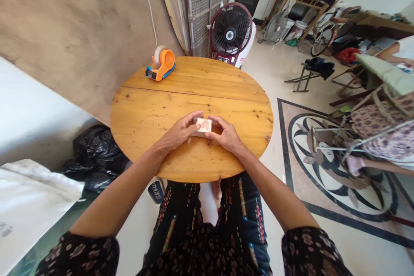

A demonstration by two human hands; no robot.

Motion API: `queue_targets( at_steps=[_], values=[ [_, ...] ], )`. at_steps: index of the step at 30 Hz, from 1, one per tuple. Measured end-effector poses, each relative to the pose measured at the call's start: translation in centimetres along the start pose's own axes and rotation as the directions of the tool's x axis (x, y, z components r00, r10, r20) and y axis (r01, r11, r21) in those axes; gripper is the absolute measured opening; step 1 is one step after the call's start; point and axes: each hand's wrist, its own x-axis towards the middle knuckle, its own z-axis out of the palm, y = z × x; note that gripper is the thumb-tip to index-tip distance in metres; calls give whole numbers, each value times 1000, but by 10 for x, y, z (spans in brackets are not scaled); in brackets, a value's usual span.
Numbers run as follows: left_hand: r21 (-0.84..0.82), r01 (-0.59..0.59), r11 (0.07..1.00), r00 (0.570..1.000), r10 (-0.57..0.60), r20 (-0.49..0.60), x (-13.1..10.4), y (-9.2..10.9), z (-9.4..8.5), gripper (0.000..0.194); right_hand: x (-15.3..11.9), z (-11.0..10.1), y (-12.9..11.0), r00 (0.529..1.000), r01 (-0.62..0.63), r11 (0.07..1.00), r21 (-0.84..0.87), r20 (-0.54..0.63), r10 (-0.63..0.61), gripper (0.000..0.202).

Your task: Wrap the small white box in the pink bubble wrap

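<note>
A small white box (204, 125) with a reddish print on its top sits near the front middle of the round wooden table (194, 90). My left hand (183, 130) grips it from the left, the thumb resting on its near left corner. From the other side my right hand (225, 133) holds the same box, thumb at the near edge and fingers curled around the far right corner. What the print says is too small to read. Whether the box touches the tabletop I cannot tell.
An orange tape dispenser (164, 64) stands at the table's far left edge. Behind the table is a dark red fan (230, 33). Black plastic bags (97, 155) lie at the left, by a white sack (35, 207). Another person (384, 125) sits at the right.
</note>
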Motion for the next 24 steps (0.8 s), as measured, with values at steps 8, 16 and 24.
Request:
queue_targets(
  at_steps=[8,16,24],
  values=[
    [172,-35,984,998,41,-36,4,-4,-2,55,-1,6,5,998,13,999,-48,-62,-16,52],
    [115,-60,992,994,69,-80,-1,1,-3,64,-2,4,5,997,58,994,-96,-52,-63,69],
    [343,-145,928,987,158,-11,-2,0,-4,64,-1,6,5,999,23,999,-49,-21,-24,51]
  ],
)
